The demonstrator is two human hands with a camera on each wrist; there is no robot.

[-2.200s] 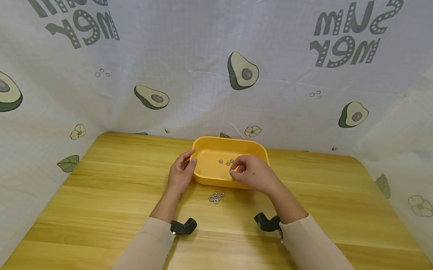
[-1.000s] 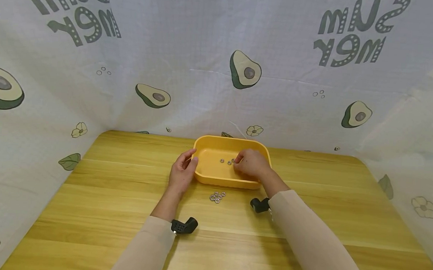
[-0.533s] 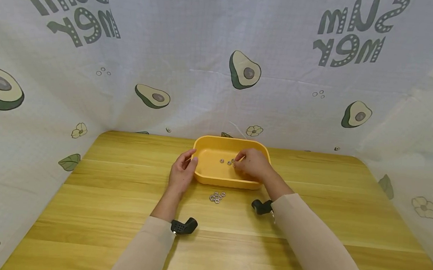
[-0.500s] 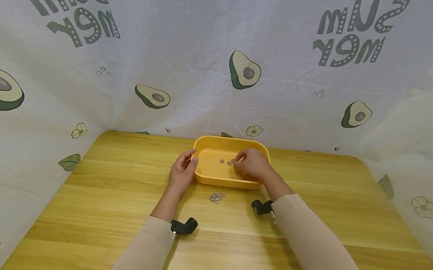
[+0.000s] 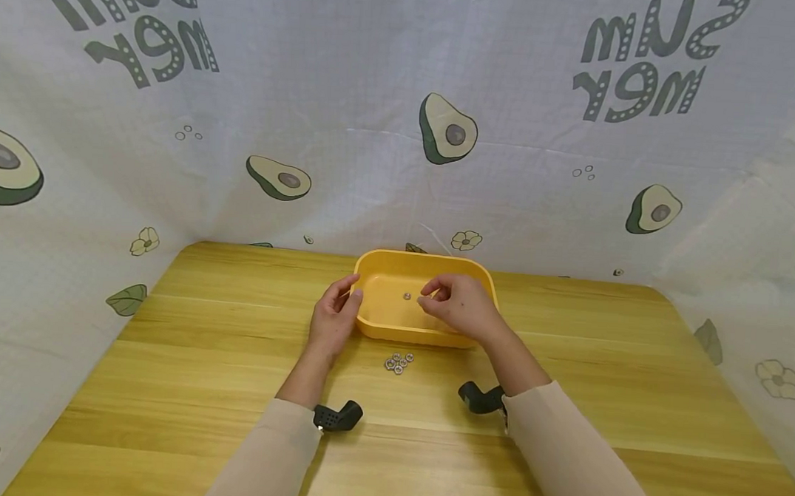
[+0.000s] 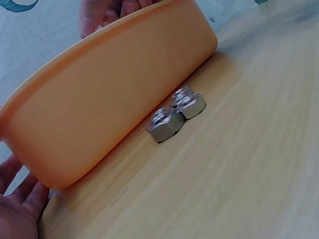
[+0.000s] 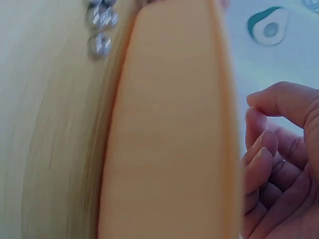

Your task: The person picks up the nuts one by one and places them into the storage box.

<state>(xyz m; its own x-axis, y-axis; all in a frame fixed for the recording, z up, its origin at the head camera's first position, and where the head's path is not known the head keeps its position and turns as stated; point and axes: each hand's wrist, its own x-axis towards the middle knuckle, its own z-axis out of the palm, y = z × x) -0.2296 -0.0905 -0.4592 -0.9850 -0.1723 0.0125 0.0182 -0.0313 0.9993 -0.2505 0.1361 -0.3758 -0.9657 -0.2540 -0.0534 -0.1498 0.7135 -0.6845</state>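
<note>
In the head view my left hand point(image 5: 333, 315) rests at the left end of a yellow plastic tray point(image 5: 394, 332). Its fingers point(image 6: 35, 199) lie against the outside of the tray's corner in the left wrist view. My right hand point(image 5: 461, 306) is over the right half of the tray, with thumb and index finger bent toward each other. No nut shows between those fingertips in the right wrist view. A small metal hex nut point(image 5: 406, 296) lies on the tray floor, left of the right hand, which covers part of the floor.
Several metal hex nuts point(image 5: 398, 369) sit in a cluster on the wooden table point(image 5: 185, 372), just in front of the tray. A patterned white curtain point(image 5: 350, 113) hangs behind the table. Both wrists carry black cameras point(image 5: 338, 416).
My right hand went down to the tray floor, then rose and shifted slightly left, covering two nuts seen earlier. The nut it pinched at first no longer shows. The left hand stayed put.
</note>
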